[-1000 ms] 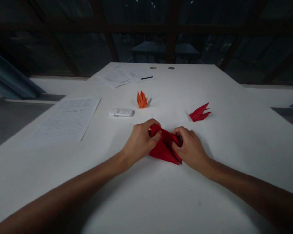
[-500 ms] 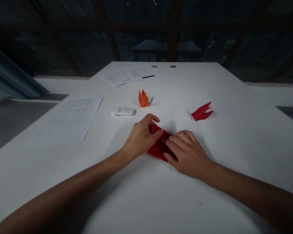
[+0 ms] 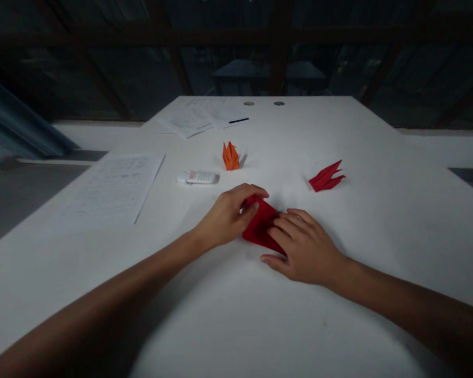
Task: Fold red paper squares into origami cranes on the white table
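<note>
A folded sheet of red paper (image 3: 260, 226) lies on the white table between my two hands. My left hand (image 3: 234, 212) pinches its far left edge, thumb on top and index finger curled over the far side. Across the right part of the paper rests my right hand (image 3: 303, 244), palm down, its fingers extended onto the surface and its thumb apart on the near side. The right corner of the paper is hidden beneath that hand. Beyond stand an orange paper crane (image 3: 230, 156) and, to the right, a red paper crane (image 3: 327, 177).
A white handset-like device (image 3: 197, 178) lies left of the orange crane. Printed sheets (image 3: 114, 189) are at the left, with more papers (image 3: 199, 119) and a dark strip (image 3: 238, 121) farther back. Two round discs (image 3: 279, 103) sit near the table's far edge.
My right thumb has moved off the paper toward the near side. The red paper now lies flatter and has shifted slightly right, with my left fingers reaching farther along its edge.
</note>
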### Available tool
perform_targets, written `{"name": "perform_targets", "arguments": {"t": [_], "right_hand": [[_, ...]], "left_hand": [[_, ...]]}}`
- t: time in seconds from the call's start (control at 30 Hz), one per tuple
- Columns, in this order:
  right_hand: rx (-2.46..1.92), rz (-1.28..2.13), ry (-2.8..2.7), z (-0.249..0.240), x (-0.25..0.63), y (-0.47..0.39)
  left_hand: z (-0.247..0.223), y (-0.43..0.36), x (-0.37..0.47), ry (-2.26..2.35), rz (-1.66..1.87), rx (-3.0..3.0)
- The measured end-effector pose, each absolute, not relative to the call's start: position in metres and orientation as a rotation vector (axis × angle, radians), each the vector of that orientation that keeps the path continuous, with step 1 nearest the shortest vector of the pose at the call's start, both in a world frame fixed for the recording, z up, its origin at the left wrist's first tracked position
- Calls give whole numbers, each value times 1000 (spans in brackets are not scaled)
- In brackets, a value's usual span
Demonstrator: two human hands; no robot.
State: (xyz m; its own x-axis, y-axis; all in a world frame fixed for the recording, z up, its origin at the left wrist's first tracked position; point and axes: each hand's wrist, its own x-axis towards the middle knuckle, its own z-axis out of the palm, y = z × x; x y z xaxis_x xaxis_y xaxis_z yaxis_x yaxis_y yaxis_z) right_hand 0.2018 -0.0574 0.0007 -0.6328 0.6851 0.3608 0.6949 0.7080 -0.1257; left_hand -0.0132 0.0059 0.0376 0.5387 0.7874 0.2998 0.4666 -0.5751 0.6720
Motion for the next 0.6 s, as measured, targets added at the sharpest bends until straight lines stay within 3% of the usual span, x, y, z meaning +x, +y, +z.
{"name": "perform_targets", "arguments": {"t": [0.17, 0.37, 0.6], "right_hand": [[-1127, -73, -2514, -1, 201, -56], [-1103, -118, -2546, -2, 201, -55], [-1130, -84, -2559, -2, 207, -49]], "left_hand": [[41, 12, -18, 832, 746, 2359], [61, 16, -31, 649, 428, 2394], [62, 18, -35, 691, 354, 2465]]}}
